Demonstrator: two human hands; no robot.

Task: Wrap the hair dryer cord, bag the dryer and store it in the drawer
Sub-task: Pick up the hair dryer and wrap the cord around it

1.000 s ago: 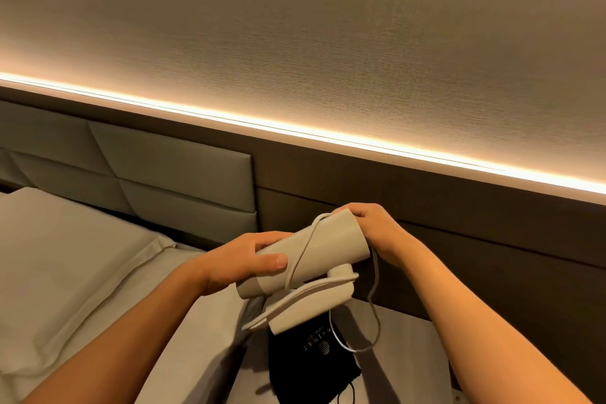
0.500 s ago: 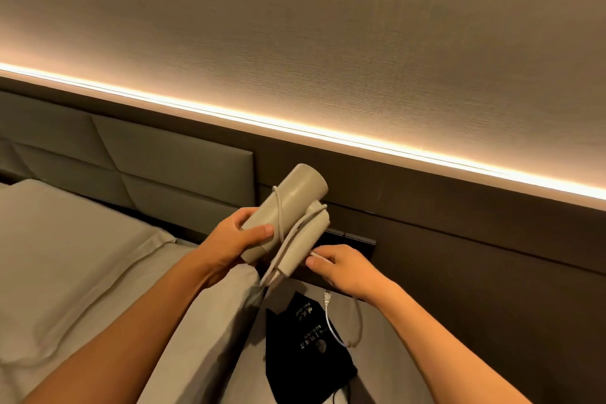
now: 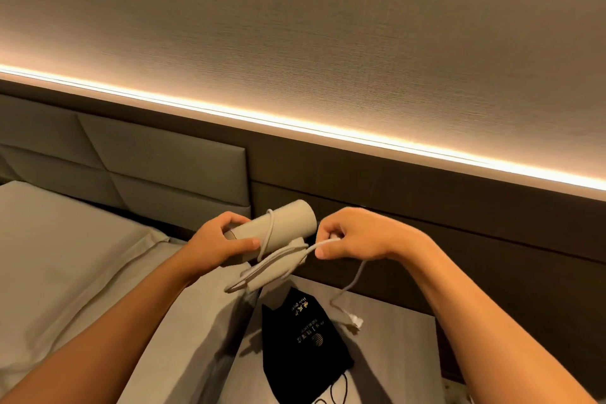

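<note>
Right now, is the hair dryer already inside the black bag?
No. The hair dryer is held in both hands above the black bag, which lies flat below.

Bag (image 3: pixel 303 343) on nightstand (image 3: pixel 393 354), right of bed (image 3: pixel 82 272)

Below my arms sits the pale bedside desk (image 3: pixel 393 354), and flat on it lies a black drawstring bag (image 3: pixel 305 344) printed with gold lettering — its cord loops trail toward me. To the left is the bed (image 3: pixel 98 272), carrying a pillow (image 3: pixel 49 223) — nothing else I can make out.
</note>
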